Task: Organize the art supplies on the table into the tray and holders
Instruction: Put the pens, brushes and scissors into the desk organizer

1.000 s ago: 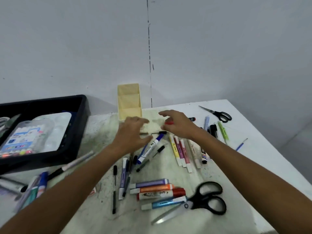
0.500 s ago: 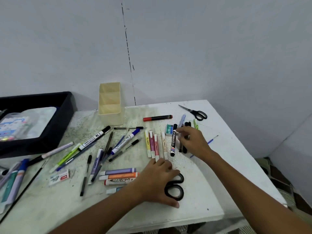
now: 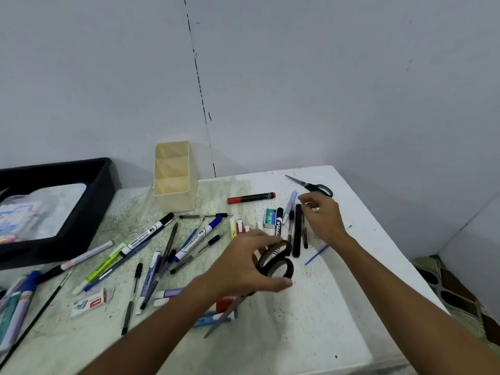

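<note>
My left hand [image 3: 242,269] grips the black handles of the large scissors [image 3: 277,263] and holds them off the white table [image 3: 311,326], blades pointing down toward me. My right hand [image 3: 324,217] is curled over the far ends of a row of black pens [image 3: 297,231]. It seems to pinch a green highlighter, of which only a sliver shows. A beige three-part holder [image 3: 173,196] stands at the wall. The black tray [image 3: 89,212] sits at the left with a plastic pack inside.
Small scissors [image 3: 316,186], a red marker [image 3: 251,198] and a staples box [image 3: 269,218] lie near my right hand. Whiteboard markers [image 3: 146,235], pens and highlighters are scattered across the table's middle and left. The table's right edge drops to a patterned floor.
My left hand has closed on the large scissors and lifted them from the table. My right hand has shifted slightly farther along the black pens. The view has turned right.
</note>
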`<state>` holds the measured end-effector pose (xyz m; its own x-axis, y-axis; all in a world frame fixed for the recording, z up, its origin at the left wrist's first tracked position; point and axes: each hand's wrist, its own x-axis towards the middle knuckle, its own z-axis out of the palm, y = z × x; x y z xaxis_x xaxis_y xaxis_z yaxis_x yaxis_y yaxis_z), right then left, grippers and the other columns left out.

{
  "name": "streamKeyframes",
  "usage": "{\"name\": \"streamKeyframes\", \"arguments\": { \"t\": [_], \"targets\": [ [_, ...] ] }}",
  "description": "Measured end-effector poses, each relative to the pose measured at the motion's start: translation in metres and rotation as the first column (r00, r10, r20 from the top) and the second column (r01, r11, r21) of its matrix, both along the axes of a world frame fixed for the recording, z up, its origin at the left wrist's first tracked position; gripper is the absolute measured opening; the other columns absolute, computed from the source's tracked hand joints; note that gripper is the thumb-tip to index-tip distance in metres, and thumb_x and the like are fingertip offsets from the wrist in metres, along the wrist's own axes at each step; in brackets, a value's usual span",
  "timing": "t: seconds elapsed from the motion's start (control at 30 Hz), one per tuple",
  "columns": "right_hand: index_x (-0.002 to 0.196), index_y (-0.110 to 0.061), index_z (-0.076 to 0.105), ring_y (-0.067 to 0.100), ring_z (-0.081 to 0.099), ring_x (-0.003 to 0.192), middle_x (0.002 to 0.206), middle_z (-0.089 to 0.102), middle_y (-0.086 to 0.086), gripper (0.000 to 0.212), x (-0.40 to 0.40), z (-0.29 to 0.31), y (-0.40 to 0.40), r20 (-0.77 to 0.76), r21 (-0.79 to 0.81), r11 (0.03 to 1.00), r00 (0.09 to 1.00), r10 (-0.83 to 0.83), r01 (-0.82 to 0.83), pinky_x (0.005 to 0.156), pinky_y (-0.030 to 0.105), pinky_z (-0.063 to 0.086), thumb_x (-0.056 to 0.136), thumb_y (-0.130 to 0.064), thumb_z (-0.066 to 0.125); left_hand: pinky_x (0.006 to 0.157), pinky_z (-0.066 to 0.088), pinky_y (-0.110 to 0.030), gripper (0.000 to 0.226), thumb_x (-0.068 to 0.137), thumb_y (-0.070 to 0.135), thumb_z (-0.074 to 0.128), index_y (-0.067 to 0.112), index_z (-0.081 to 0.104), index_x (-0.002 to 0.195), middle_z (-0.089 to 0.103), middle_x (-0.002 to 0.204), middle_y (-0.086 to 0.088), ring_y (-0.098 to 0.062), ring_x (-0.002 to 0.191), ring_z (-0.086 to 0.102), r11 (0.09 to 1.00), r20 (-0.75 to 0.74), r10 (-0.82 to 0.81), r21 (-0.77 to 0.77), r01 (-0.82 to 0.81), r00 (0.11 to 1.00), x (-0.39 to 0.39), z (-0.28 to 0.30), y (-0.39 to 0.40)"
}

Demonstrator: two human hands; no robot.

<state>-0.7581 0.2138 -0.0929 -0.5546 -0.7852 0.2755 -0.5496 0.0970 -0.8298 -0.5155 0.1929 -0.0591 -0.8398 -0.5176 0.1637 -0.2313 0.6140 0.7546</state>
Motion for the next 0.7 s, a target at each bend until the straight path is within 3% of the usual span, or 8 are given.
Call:
{"name": "streamKeyframes", "arguments": {
  "t": [0.07, 0.17, 0.3, 0.43, 0.57, 0.7],
  "targets": [
    [0.103, -0.006, 0.070, 0.013, 0.061, 0.085, 0.097, 0.068, 0.003, 0.025, -0.019, 0.002, -0.010, -0.016, -0.003, 0.995, 0.995, -0.097, 0.097, 0.070, 0.001, 0.040, 0.086, 0.004, 0.055, 0.078, 0.057, -0.028, 0.069, 0.057, 0.056, 0.079, 0.031, 0.062, 0.119, 0.063, 0.103, 0.012, -0.004, 0.091, 0.064, 0.990, -0.087, 0.064, 0.130, -0.052, 0.994, -0.006, 0.013, -0.016],
    [0.103, -0.006, 0.070, 0.023, 0.062, 0.097, 0.104, 0.069, 0.009, 0.023, -0.053, -0.003, -0.021, -0.024, 0.037, 0.976, 0.977, -0.212, 0.213, 0.081, 0.022, 0.043, 0.084, 0.001, 0.057, 0.072, 0.057, -0.029, 0.062, 0.058, 0.047, 0.078, 0.029, 0.065, 0.115, 0.070, 0.099, 0.004, -0.011, 0.088, 0.067, 0.958, -0.196, 0.119, 0.281, -0.060, 0.973, -0.016, 0.029, -0.039],
    [0.124, -0.016, 0.063, 0.030, 0.052, 0.122, 0.128, 0.062, 0.008, 0.046, -0.084, -0.013, -0.029, -0.150, 0.287, 0.921, 0.962, -0.228, 0.263, 0.099, 0.042, 0.041, 0.079, -0.018, 0.070, 0.070, 0.057, -0.030, 0.047, 0.060, 0.042, 0.076, 0.038, 0.069, 0.107, 0.072, 0.096, 0.005, -0.013, 0.089, 0.067, 0.937, -0.271, 0.123, 0.348, -0.022, 0.955, -0.026, 0.042, -0.069],
    [0.136, -0.027, 0.051, 0.023, 0.040, 0.134, 0.141, 0.051, -0.002, 0.063, -0.095, -0.019, -0.037, -0.225, 0.444, 0.859, 0.960, -0.167, 0.253, 0.105, 0.042, 0.027, 0.077, -0.032, 0.073, 0.072, 0.054, -0.027, 0.050, 0.061, 0.037, 0.076, 0.030, 0.066, 0.110, 0.072, 0.094, 0.006, -0.012, 0.086, 0.067, 0.909, -0.305, 0.128, 0.416, 0.011, 0.944, -0.034, 0.043, -0.090],
    [0.133, -0.024, 0.055, 0.022, 0.044, 0.131, 0.138, 0.054, -0.003, 0.061, -0.100, -0.025, -0.043, -0.189, 0.362, 0.903, 0.966, -0.173, 0.233, 0.105, 0.040, 0.025, 0.076, -0.029, 0.077, 0.073, 0.053, -0.026, 0.059, 0.059, 0.041, 0.076, 0.022, 0.064, 0.114, 0.069, 0.101, -0.005, -0.014, 0.087, 0.066, 0.917, -0.292, 0.141, 0.399, -0.014, 0.946, -0.038, 0.040, -0.108],
    [0.123, -0.009, 0.060, 0.020, 0.059, 0.110, 0.119, 0.064, 0.006, 0.056, -0.096, -0.016, -0.051, 0.009, 0.061, 0.977, 0.979, -0.205, 0.205, 0.090, 0.031, 0.046, 0.071, -0.012, 0.082, 0.075, 0.057, -0.033, 0.058, 0.061, 0.041, 0.076, 0.024, 0.063, 0.115, 0.067, 0.105, -0.004, -0.020, 0.094, 0.066, 0.927, -0.300, 0.138, 0.374, -0.017, 0.944, -0.033, 0.045, -0.123]
  ]
}}
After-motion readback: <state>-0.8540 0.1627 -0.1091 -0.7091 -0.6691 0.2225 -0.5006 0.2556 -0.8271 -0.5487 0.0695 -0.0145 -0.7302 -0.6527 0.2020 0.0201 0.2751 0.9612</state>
